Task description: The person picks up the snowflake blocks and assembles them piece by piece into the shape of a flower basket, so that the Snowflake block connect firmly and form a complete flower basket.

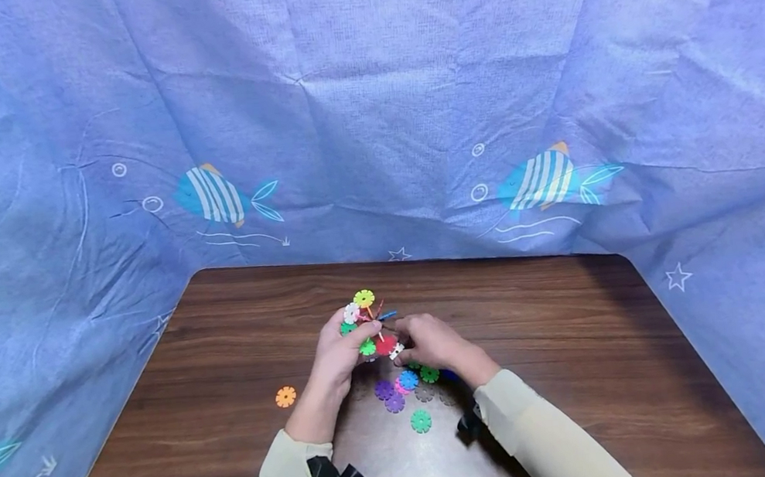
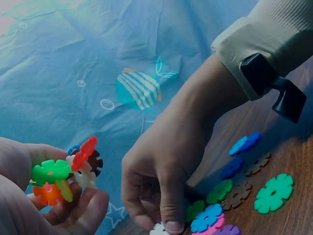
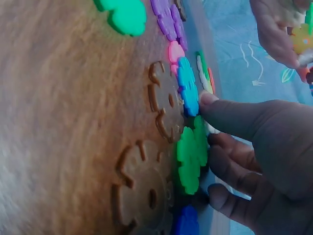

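Observation:
Out in front, my left hand [image 1: 338,349] grips a cluster of interlocked flower-shaped plastic discs. In the left wrist view the cluster shows a green disc [image 2: 51,171], a red disc [image 2: 85,153] and an orange disc [image 2: 47,195], with white, yellow and brown ones among them. My right hand [image 1: 433,340] reaches down beside the loose discs, with thumb and fingers pinching a white disc [image 2: 159,229], partly hidden by the thumb. Just by its fingertips lie a green disc [image 3: 189,159] and a light blue disc [image 3: 188,85].
Loose discs lie on the brown wooden table [image 1: 546,330]: purple [image 1: 384,390], brown [image 3: 145,191], dark blue [image 3: 187,221] and a separate green one [image 1: 421,421]. An orange disc [image 1: 285,396] is off to the left. A blue fish-print cloth [image 1: 369,115] hangs behind the table.

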Motion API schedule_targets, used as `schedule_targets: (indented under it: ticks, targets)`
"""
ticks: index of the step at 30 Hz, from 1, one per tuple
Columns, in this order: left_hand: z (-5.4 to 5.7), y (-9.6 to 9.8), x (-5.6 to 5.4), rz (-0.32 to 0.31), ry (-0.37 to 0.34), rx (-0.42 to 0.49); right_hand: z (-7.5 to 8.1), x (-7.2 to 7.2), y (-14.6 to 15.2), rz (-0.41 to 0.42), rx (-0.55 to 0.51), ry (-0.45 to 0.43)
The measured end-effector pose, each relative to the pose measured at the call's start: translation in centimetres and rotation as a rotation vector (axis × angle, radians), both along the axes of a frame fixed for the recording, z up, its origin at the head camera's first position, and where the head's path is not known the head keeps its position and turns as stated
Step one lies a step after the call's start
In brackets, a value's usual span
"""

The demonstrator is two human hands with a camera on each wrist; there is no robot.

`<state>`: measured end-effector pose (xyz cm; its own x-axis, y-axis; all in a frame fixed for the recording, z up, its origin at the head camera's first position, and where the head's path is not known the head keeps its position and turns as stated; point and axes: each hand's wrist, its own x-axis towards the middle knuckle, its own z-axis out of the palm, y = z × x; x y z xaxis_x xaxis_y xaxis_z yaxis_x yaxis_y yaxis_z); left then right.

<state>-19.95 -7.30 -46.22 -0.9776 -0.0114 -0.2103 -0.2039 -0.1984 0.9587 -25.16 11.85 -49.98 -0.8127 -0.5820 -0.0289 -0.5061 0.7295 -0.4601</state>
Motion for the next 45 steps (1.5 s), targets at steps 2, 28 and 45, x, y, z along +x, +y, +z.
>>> schedule_targets:
  ticks: [2, 28, 45]
  targets:
    - [0.0, 0.0, 0.1, 0.006, 0.004, -0.001, 0.0, 0.0, 0.1, 0.001, -0.057, 0.012]
    - [-0.1, 1.1, 0.5, -0.043, 0.015, -0.045, 4.5, 2.9, 1.9, -0.294, -0.924, 0.015]
    - [-0.4, 1.7, 0.7, -0.037, 0.114, -0.141, 4.0, 2.9, 2.2, -0.242, -0.746, 0.187]
